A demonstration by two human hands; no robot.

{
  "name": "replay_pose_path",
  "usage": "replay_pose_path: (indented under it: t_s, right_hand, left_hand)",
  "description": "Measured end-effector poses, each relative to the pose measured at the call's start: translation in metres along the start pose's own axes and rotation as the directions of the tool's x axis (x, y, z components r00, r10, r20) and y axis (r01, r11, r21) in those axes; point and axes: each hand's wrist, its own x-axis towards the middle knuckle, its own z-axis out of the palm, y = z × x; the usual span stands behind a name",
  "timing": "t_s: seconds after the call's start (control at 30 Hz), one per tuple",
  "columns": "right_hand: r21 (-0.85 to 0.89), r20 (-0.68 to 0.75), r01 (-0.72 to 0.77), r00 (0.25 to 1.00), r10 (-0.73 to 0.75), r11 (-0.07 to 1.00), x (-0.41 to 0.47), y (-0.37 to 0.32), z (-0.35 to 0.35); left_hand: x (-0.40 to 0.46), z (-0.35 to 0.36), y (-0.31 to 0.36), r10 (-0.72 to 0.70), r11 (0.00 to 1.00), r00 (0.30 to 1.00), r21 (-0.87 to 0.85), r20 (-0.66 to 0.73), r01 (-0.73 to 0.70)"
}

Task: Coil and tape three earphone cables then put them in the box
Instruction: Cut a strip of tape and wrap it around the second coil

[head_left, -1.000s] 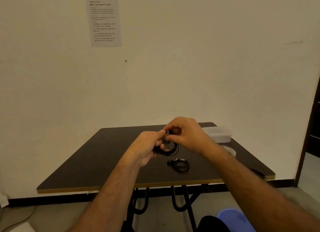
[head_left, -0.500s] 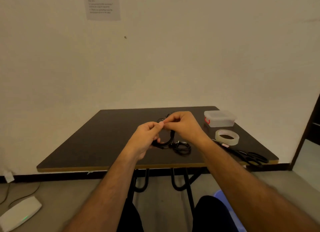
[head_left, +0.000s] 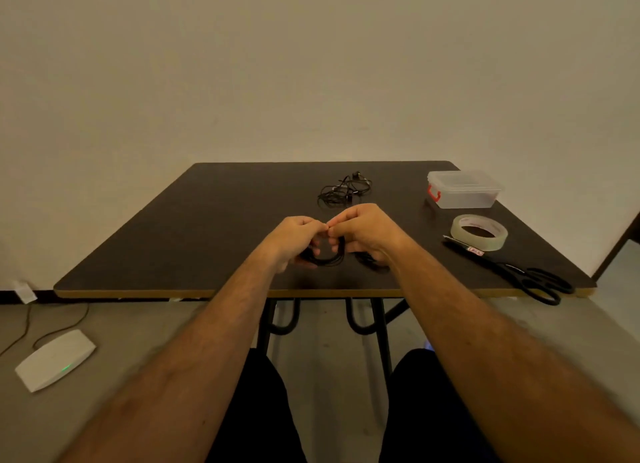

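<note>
The coiled earphone cable [head_left: 325, 259] hung just above the table [head_left: 194, 227] near its front edge. I had my left hand [head_left: 294, 236] and right hand [head_left: 363, 229] both pinched closed on it, fingertips meeting. Behind lay a loose tangled cable [head_left: 343, 191]; the lidded box [head_left: 462, 190], tape roll [head_left: 479, 232] and scissors [head_left: 523, 272] sat right.

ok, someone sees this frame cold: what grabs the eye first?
The two hands, left hand and right hand, meeting fingertip to fingertip at the table's centre, pinching a black coiled cable. Behind them lies a loose earphone tangle. Down the right edge run a lidded clear box, a tape roll and black scissors.
</note>
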Motion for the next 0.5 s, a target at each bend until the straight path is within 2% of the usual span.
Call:
replay_pose_path:
  t_s: [0.1,0.27,0.37,0.5]
  right_hand:
    - [-0.214,-0.08,-0.018,0.997,0.001,0.977,0.012,0.011,0.008]
    - [-0.493,-0.091,-0.028,0.996,-0.019,0.87,0.033,0.02,0.025]
    - [-0.587,-0.084,-0.003,0.995,-0.058,0.809,0.041,0.02,0.032]
    - [-0.679,-0.071,0.0,0.995,-0.065,0.734,0.046,0.017,0.039]
  left_hand:
    - [0.013,0.0,-0.012,-0.051,0.993,0.999,0.11,-0.009,0.051]
    - [0.03,-0.006,-0.029,-0.033,0.937,0.996,0.345,-0.077,0.058]
    - [0.035,-0.01,-0.03,-0.007,0.826,0.995,0.56,-0.104,0.065]
    - [0.042,-0.016,-0.032,-0.017,0.774,0.992,0.627,-0.123,0.091]
